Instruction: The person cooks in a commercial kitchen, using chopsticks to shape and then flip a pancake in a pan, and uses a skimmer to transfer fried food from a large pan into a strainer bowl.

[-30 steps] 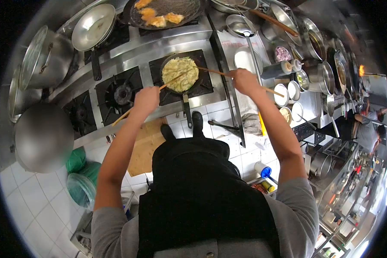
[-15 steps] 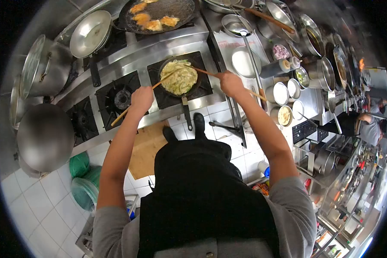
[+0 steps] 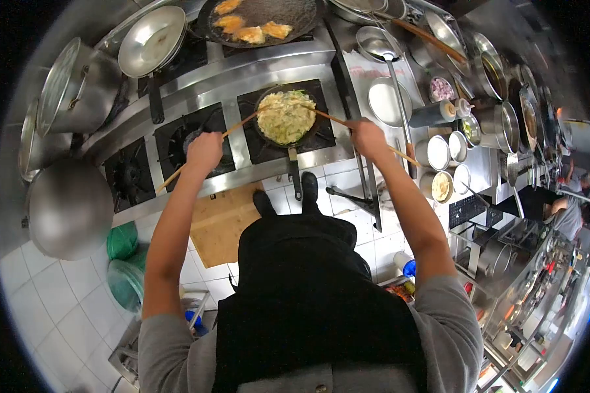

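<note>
A small frying pan [image 3: 294, 173] sits on the front burner, its black handle pointing toward me. Pale yellow, egg-like food with green bits [image 3: 286, 121] lies spread over most of the pan. My left hand [image 3: 205, 152] is closed around a long wooden stick [image 3: 170, 178], whose far end reaches the food's left side. On the other side, my right hand [image 3: 368, 136] grips a second wooden stick [image 3: 331, 118], with its tip at the food's upper right. Both tips are hard to make out against the food.
Behind, a wide dark pan [image 3: 262, 19] holds several browned pieces. A steel pan [image 3: 152, 42], a large pot [image 3: 82, 92] and a rounded metal lid or wok [image 3: 70, 209] stand left. Bowls, squeeze bottles [image 3: 439, 112] and a long ladle [image 3: 400, 105] crowd the right counter. Another person [image 3: 564, 219] is far right.
The food has gone from a bunched, folded mound to a flatter, rounder layer. Both hands have moved slightly, still holding the sticks, and the whole view has shifted a little.
</note>
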Demonstrator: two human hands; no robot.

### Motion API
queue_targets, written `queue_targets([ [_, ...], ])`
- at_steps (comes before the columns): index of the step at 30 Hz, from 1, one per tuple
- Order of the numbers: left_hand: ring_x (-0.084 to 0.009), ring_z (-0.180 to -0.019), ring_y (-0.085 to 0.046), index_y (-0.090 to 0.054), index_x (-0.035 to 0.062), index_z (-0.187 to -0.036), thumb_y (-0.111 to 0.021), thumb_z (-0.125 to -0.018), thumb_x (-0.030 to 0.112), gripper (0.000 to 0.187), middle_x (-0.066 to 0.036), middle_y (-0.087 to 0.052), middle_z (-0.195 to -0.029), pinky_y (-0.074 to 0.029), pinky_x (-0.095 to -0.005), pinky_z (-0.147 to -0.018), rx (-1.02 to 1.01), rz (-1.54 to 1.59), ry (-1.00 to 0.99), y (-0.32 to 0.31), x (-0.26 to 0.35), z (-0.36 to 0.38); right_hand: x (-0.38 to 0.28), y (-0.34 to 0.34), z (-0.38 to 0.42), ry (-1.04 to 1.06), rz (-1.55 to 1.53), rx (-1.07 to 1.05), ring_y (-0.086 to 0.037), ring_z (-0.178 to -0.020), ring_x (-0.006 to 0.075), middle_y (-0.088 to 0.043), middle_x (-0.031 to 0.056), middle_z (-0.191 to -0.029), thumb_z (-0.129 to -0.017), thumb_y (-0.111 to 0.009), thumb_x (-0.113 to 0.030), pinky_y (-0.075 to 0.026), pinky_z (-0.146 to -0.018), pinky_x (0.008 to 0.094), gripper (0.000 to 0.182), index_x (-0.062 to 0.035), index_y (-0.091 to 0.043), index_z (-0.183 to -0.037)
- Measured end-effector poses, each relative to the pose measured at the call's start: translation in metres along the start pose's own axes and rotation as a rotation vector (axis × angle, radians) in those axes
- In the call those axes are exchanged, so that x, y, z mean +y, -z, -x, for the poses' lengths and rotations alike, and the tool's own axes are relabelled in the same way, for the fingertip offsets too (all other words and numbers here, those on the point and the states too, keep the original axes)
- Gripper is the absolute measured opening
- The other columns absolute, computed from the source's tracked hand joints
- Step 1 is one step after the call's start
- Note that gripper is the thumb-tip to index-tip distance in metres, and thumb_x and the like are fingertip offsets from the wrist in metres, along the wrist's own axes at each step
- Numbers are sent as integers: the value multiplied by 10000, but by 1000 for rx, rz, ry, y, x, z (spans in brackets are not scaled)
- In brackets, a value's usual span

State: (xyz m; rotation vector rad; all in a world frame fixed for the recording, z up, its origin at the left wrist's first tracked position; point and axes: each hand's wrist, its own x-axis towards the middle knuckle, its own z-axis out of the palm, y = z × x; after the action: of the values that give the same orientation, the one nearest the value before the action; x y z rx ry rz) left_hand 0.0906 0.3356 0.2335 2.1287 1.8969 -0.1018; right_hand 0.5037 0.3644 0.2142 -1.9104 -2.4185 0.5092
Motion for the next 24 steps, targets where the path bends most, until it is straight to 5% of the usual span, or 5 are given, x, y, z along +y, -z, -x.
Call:
queue_targets([
  [6, -403, -809, -646, -656, 29, -897, -521, -879, 160, 189, -227, -655, -849, -517, -490, -719, -11, -11, 46, 12, 9, 13, -31, -21, -14, 149, -109, 99, -639, -816, 349, -630, 161, -922, -797, -491, -71, -526, -717, 450, 424, -234, -642, -1158],
  [13, -403, -754, -636, -645, 10, -907, -511, -904, 170, 209, -240, -637, -775, -512, -491, -686, 15, -23, 38, -7, -1, 9, -3, -20, -9, -38, -48, 13, -637, -839, 354, -618, 175, -959, -815, -490, -76, -528, -749, 448, 430, -238, -621, -1191],
  [19, -419, -781, -627, -637, 18, -922, -504, -913, 186, 214, -239, -638, -800, -504, -506, -707, -17, 63, 18, -4, 16, 14, -19, -29, 8, 113, -133, 40, -633, -814, 365, -614, 177, -912, -819, -501, -72, -527, -723, 458, 394, -221, -637, -1158],
  [24, -413, -792, -627, -634, 37, -914, -501, -914, 185, 199, -232, -642, -825, -502, -511, -698, -1, 32, 31, -6, 4, 11, -12, -24, 19, -3, -117, 39, -630, -802, 364, -612, 173, -922, -830, -496, -71, -526, -715, 454, 376, -214, -646, -1144],
])
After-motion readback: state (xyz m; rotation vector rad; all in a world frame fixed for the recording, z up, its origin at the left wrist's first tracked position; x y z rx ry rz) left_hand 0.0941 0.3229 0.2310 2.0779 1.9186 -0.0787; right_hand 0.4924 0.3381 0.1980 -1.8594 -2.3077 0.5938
